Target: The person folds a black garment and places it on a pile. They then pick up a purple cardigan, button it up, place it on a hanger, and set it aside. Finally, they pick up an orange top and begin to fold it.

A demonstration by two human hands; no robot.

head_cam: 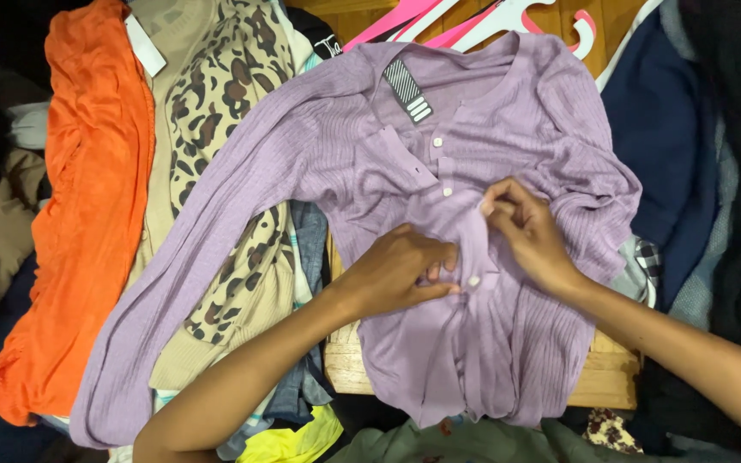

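Head view: looking straight down on a heap of clothes with a lilac ribbed cardigan (pixel 508 154) spread flat across the middle.
Cardigan position: its body lies over a pale wooden surface (pixel 349 369); the neckline points to 12 o'clock, the hem to 6 o'clock, and one long sleeve trails off toward 8 o'clock.
Button placket: runs down the centre front; small white buttons (pixel 447 192) show above the hands, and one more sits at the left thumb tip.
Left hand (pixel 400 270): comes in from 7 o'clock, fingers curled together and pinched on the placket fabric, thumb beside the lower button.
Right hand (pixel 525 236): comes in from 4 o'clock, fingertips (pixel 492 206) closed on a fold of the placket just at 1 o'clock of the left hand; the two hands are close, nearly touching.
Label: a striped black and white tag (pixel 408 90) hangs inside the neckline.
Orange garment (pixel 87 214): lies bunched at 9 o'clock, well apart from the hands.
Leopard-print garment (pixel 216 103): lies between the orange one and the cardigan, partly under the long sleeve.
Hangers (pixel 508 13): pink and white, at 12 o'clock above the collar.
Dark blue garment (pixel 662 129): at 3 o'clock, beside the cardigan's other shoulder.
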